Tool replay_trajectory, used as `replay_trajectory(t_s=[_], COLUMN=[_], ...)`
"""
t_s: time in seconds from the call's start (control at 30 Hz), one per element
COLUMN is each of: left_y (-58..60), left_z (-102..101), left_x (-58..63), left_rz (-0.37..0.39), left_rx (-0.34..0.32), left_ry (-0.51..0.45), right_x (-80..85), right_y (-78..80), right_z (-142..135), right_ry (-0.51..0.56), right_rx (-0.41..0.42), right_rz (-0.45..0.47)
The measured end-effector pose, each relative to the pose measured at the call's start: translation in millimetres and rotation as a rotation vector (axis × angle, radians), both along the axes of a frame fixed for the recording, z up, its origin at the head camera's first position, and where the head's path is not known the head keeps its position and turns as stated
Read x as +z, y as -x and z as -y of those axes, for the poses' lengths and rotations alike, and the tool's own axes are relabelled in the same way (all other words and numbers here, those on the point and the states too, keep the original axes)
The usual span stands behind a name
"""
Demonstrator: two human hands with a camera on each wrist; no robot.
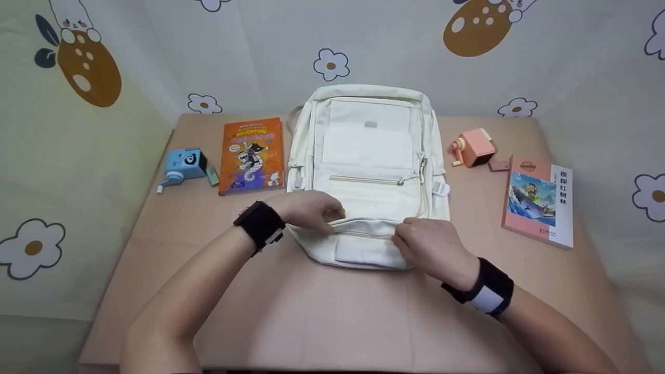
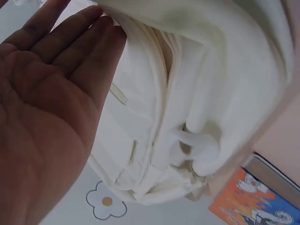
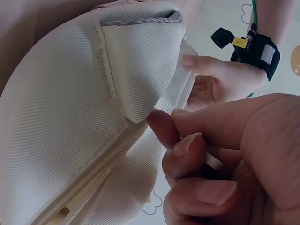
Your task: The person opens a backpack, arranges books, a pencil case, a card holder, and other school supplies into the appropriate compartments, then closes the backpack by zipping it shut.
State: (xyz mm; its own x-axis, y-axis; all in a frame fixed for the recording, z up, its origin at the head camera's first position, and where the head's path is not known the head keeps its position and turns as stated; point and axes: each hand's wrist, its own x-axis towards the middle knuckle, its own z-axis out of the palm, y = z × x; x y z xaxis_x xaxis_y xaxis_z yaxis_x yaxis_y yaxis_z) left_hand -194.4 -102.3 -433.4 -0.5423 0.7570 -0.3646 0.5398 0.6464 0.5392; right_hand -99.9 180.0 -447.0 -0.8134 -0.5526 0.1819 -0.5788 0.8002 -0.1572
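A cream backpack (image 1: 371,200) lies front side up, its top toward the wall. My right hand (image 1: 434,246) is at the right of its lower front pocket, fingers curled. In the right wrist view a small pale zipper pull (image 3: 214,161) pokes out between those fingers, beside a zipper (image 3: 89,183) that is parted at its lower end. My left hand (image 1: 309,210) is at the left of the same pocket. In the left wrist view its fingers (image 2: 82,40) lie nearly straight with their tips against the cream fabric; the thumb is hidden there.
Left of the backpack are an orange book (image 1: 252,156), a blue crank pencil sharpener (image 1: 184,165) and a small green block (image 1: 212,176). To its right lie a pink crank sharpener (image 1: 475,147), a small reddish block (image 1: 499,165) and a pink-and-white book (image 1: 540,202).
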Motion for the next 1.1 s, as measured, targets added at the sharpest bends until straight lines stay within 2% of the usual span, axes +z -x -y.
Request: replay_trajectory(t_s=[0.13,0.27,0.47,0.9,1.1], left_y=[5.6,13.6,20.5,22.4,22.4], left_z=[12,9,4,3,2], left_x=[0.3,-1.3,-0.3,0.2,1.0], left_rz=[0.014,-0.01,-0.037,-0.059,-0.076], left_rx=[0.024,0.01,-0.002,-0.007,-0.02], left_ry=[-0.019,-0.036,-0.005,0.019,0.017], right_x=[-1.1,0.0,2.2,7.5,9.7], right_y=[-0.4,0.7,3.1,11.7,14.8], right_z=[3,5,10,35,49], right_ry=[0.009,0.022,0.024,-0.017,-0.051], right_rx=[0.012,0.016,0.004,0.037,0.081], right_rz=[-0.03,-0.025,0.015,0.041,0.005])
